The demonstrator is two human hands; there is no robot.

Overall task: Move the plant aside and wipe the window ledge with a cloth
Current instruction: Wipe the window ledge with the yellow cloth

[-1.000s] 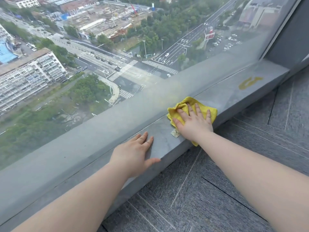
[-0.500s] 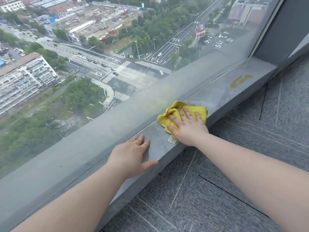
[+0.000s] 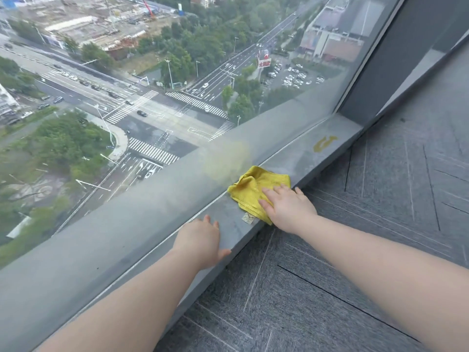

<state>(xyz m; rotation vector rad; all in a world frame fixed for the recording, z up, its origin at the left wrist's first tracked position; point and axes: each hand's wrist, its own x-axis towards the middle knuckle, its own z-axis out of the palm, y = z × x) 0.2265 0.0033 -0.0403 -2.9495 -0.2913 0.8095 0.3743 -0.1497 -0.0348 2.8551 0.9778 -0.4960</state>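
I count two hands on one grey window ledge (image 3: 299,153): my left hand (image 3: 200,241) and my right hand (image 3: 288,207). I see one yellow cloth (image 3: 250,189), one small tag (image 3: 248,218) and one yellow mark (image 3: 324,143).

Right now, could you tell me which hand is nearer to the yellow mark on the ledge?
Right. The right hand presses the cloth partway along the ledge toward the yellow mark; the left hand rests flat on the ledge farther from it.

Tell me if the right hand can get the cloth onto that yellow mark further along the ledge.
Probably yes: the ledge lies bare between the yellow cloth under the right hand and the yellow mark.
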